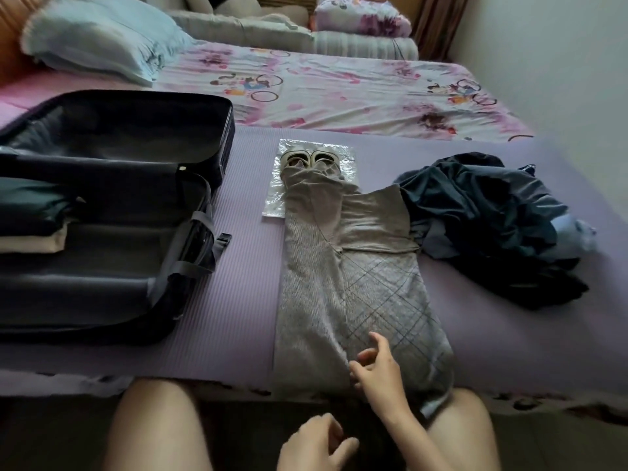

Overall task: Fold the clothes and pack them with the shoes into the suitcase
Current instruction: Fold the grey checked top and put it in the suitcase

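A grey patterned garment (356,294) lies stretched lengthwise on the purple mat, folded narrow, its far end draped over a pair of pale shoes (311,159) on a shiny plastic bag (346,154). My right hand (377,368) rests on the garment's near end, fingers apart, holding nothing. My left hand (316,443) hovers below the bed edge, fingers loosely curled, empty. An open dark suitcase (112,294) lies at the left with folded dark green and cream clothes (30,219) inside. A heap of dark unfolded clothes (492,226) sits at the right.
The purple mat (238,300) covers the near part of the bed; a floral sheet (339,90) lies beyond it. A pale blue pillow (102,35) and folded bedding (363,25) lie at the back. My knees are below the mat's edge. A wall stands at the right.
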Tool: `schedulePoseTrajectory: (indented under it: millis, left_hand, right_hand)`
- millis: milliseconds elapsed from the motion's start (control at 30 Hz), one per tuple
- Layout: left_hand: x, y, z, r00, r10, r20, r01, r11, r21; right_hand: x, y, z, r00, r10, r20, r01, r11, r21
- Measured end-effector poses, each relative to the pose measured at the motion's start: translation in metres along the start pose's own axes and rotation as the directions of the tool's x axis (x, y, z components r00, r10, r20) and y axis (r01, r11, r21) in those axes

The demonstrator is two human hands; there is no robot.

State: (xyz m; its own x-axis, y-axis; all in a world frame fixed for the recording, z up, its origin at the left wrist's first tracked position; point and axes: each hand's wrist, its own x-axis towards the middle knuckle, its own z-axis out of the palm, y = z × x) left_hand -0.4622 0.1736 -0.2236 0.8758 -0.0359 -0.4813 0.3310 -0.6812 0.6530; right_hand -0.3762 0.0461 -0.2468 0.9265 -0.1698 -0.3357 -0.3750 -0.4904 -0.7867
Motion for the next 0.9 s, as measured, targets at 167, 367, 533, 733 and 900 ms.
schedulePoseTrajectory:
  millis: [167,367,533,733,900]
  left_hand:
    - [0.013,-0.059,-0.018,0.94,-0.141,-0.31,0.106,0.986,-0.125]
    - [0.043,-0.059,-0.048,0.854,-0.058,-0.517,-0.031,0.986,-0.162]
    - [0.062,-0.042,-0.053,0.84,-0.133,-0.526,-0.012,0.965,-0.263]
    - [0.071,-0.043,-0.051,0.85,-0.158,-0.503,-0.005,0.952,-0.306]
    - [0.069,-0.054,-0.05,0.835,-0.111,-0.538,-0.055,0.957,-0.284]
  right_hand:
    - [-0.022,0.023,0.005,1.0,-0.025,-0.013,0.025,0.999,-0.04]
    - [-0.028,0.014,0.014,0.995,0.007,-0.104,-0.017,0.995,-0.094]
    - [-0.017,0.0,0.014,0.985,0.078,-0.152,-0.09,0.993,-0.077]
    - [-0.007,-0.008,0.019,0.981,0.147,-0.125,-0.152,0.988,-0.033]
    - [-0.017,-0.005,0.017,0.975,0.121,-0.184,-0.126,0.992,-0.011]
